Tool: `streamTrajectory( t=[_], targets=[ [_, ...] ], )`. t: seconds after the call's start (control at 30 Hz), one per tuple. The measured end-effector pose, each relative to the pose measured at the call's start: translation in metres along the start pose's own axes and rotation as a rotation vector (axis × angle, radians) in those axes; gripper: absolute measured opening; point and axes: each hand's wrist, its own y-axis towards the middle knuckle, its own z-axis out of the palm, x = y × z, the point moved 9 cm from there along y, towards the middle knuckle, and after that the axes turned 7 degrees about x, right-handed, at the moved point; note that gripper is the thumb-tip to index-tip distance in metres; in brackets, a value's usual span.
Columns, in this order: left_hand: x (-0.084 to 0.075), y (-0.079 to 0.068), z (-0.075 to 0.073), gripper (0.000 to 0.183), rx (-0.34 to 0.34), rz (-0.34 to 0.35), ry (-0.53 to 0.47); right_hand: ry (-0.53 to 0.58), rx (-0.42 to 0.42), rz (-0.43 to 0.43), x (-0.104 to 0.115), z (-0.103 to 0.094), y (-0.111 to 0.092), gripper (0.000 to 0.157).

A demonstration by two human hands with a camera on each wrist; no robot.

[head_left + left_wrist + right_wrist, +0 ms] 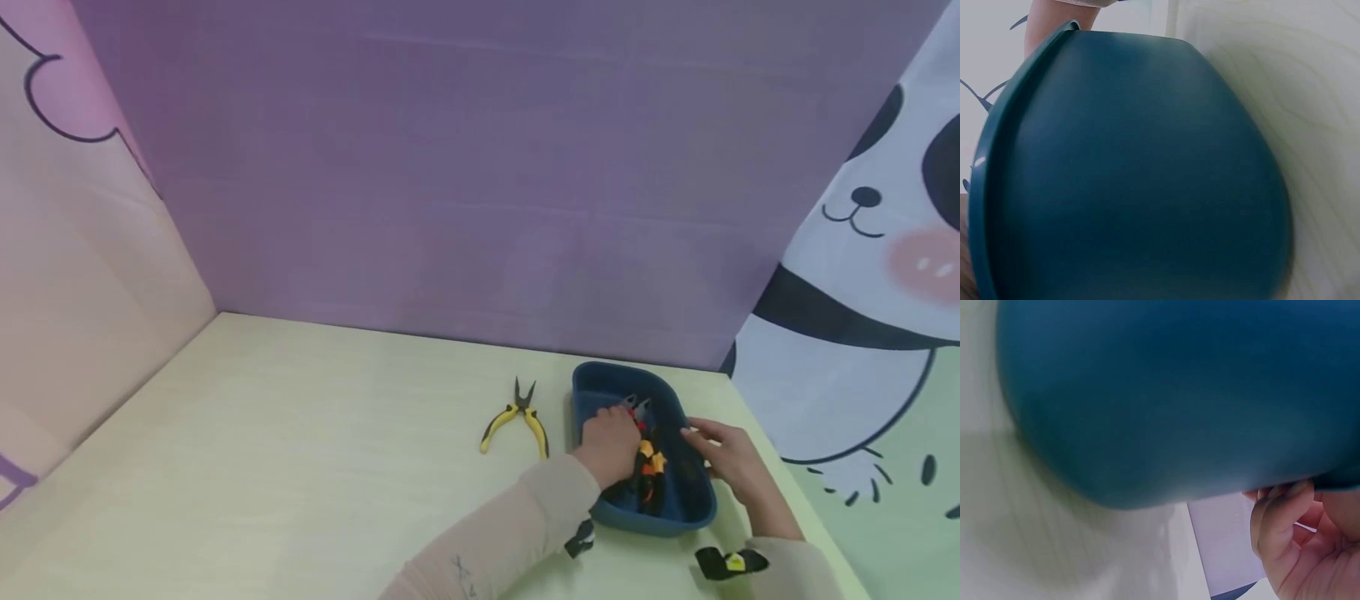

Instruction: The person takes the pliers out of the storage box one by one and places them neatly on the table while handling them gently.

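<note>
A dark blue plastic bin (pixel 656 527) stands on the table's right side, with several pliers (pixel 651 475) with orange and black handles inside. My left hand (pixel 611 446) reaches down into it, beside a tool with red on its handle (pixel 640 423). Its fingertips are hidden, so whether they grip that tool does not show. At the bin's right rim, my right hand (pixel 727 458) holds the edge, thumb on top. The right wrist view shows its curled fingers (pixel 1285 519) under the rim. In the left wrist view the bin's outer wall (pixel 1147 162) blocks the left hand.
Long-nose pliers (pixel 521 408) with yellow and black handles lie spread on the pale table (pixel 300 467), left of the bin. A purple backdrop (pixel 465 183) rises behind the table. To the right hangs a panda-print cloth (pixel 840 392).
</note>
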Motion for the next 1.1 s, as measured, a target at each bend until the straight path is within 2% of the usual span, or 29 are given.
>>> streamTrajectory(
  t=[0.23, 0.4, 0.47, 0.57, 0.67, 0.7, 0.8, 0.9, 1.03, 1.1],
  targets=[
    [-0.003, 0.006, 0.004, 0.070, 0.010, -0.047, 0.015, -0.003, -0.003, -0.006, 0.002, -0.001, 0.000, 0.055],
    [-0.006, 0.006, 0.004, 0.062, -0.036, -0.077, 0.043, -0.011, -0.006, -0.007, 0.002, -0.001, -0.001, 0.053],
    [-0.008, 0.007, 0.006, 0.061, -0.073, -0.075, 0.049, -0.007, -0.004, -0.009, 0.002, -0.001, -0.001, 0.054],
    [-0.010, 0.008, 0.008, 0.064, -0.090, -0.090, 0.051, -0.004, -0.003, -0.012, 0.003, -0.001, -0.002, 0.055],
    [-0.008, 0.005, 0.006, 0.065, -0.091, -0.096, 0.027, 0.009, -0.004, -0.019, 0.002, 0.000, -0.001, 0.054],
    [-0.006, 0.002, 0.005, 0.064, -0.066, -0.105, 0.017, 0.012, -0.005, -0.018, 0.002, 0.000, -0.001, 0.053],
    [-0.003, -0.002, 0.002, 0.063, -0.057, -0.100, -0.017, 0.013, -0.002, -0.015, 0.002, 0.000, 0.000, 0.053],
    [-0.003, -0.001, 0.000, 0.059, -0.075, -0.079, -0.008, -0.004, 0.001, -0.004, 0.002, -0.001, 0.000, 0.054],
    [-0.004, 0.001, -0.001, 0.055, -0.110, -0.019, 0.037, -0.011, 0.003, 0.005, 0.001, -0.001, 0.000, 0.054],
    [-0.002, 0.003, -0.002, 0.054, -0.114, 0.005, 0.024, -0.002, 0.003, 0.006, 0.001, -0.001, 0.000, 0.054]
  ],
)
